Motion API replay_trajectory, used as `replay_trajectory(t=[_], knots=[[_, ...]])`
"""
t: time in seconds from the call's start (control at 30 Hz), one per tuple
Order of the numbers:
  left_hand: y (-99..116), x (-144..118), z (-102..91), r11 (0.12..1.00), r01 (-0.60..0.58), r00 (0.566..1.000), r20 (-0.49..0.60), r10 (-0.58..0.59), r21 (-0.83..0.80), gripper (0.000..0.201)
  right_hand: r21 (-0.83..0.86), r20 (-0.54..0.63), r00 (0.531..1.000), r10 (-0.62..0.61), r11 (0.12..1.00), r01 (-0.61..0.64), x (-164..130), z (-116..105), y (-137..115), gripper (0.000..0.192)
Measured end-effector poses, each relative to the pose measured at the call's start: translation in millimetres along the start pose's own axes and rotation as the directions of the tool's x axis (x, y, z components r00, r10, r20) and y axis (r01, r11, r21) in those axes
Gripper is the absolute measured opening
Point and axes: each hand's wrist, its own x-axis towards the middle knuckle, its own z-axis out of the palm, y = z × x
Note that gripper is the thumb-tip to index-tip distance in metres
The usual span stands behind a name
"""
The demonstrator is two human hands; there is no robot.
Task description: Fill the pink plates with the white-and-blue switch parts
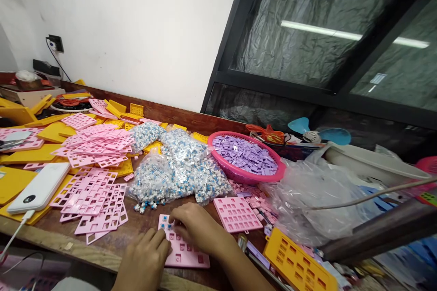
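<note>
A pink slotted plastic plate lies on the wooden bench near its front edge. My left hand rests on the plate's left side with the fingers curled. My right hand lies over the plate's upper part, fingertips pressing near a small blue and white switch seated in its top left corner. Whether a switch is pinched in the fingers is hidden. Clear bags of blue and white switches sit just behind the hands, with a few loose ones spilled at the pile's front.
A second pink plate lies to the right. Pink frames and yellow plates cover the bench. A pink basket holds purple pieces. A white power bank sits left; crumpled clear plastic right.
</note>
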Motion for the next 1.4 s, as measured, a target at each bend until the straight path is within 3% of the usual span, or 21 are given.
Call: replay_trajectory(t=[0.07, 0.13, 0.27, 0.43, 0.63, 0.87, 1.03, 1.13, 1.23, 1.33, 1.4], knots=[[-4, 2, -6.4, 0.998, -0.008, 1.0, 0.016, 0.009, -0.06, 0.017, 0.124, -0.028, 1.0, -0.004, 0.992, 0.007, 0, -1, 5, 0.019], [-17, 5, -14.0, 0.988, 0.055, 0.999, 0.008, -0.054, -0.146, 0.017, 0.21, -0.098, 0.995, 0.004, 0.978, 0.017, 1, 0, 10, 0.015], [-58, 12, -23.1, 0.934, 0.34, 0.934, -0.079, -0.35, -0.113, 0.021, 0.264, -0.267, 0.962, 0.058, 0.964, 0.015, 8, 11, 14, 0.004], [-79, 22, -23.1, 0.889, 0.453, 0.891, 0.077, -0.448, -0.073, 0.026, 0.262, -0.321, 0.944, 0.076, 0.965, 0.011, 18, 29, 4, 0.005], [-75, 24, -27.1, 0.88, 0.447, 0.892, 0.153, -0.425, -0.16, 0.017, 0.132, -0.224, 0.972, 0.075, 0.99, -0.046, 37, 31, -6, 0.011], [-70, 21, -29.2, 0.903, 0.385, 0.921, 0.142, -0.362, -0.193, 0.016, -0.117, -0.114, 0.986, 0.125, 0.983, -0.139, 70, 31, -19, 0.008], [-71, 16, -28.3, 0.885, 0.409, 0.91, 0.171, -0.377, -0.223, 0.02, -0.106, -0.096, 0.987, 0.131, 0.984, -0.141, 75, 33, -26, 0.014], [-71, 12, -32.3, 0.861, 0.409, 0.912, 0.179, -0.37, -0.302, 0.022, -0.005, -0.132, 0.988, 0.08, 0.997, -0.081, 64, 23, -26, 0.025], [-64, 7, -40.8, 0.824, 0.348, 0.937, 0.209, -0.282, -0.448, 0.031, 0.12, -0.149, 0.987, 0.053, 0.992, -0.035, 37, 5, -21, 0.024], [-51, -2, -47.5, 0.797, 0.29, 0.948, 0.271, -0.165, -0.529, 0.033, 0.231, -0.164, 0.979, 0.124, 0.969, -0.084, 2, -6, -14, 0.017], [-43, -5, -47.8, 0.79, 0.259, 0.95, 0.292, -0.105, -0.556, 0.029, 0.292, -0.193, 0.963, 0.189, 0.948, -0.128, -21, -2, -9, 0.014]])
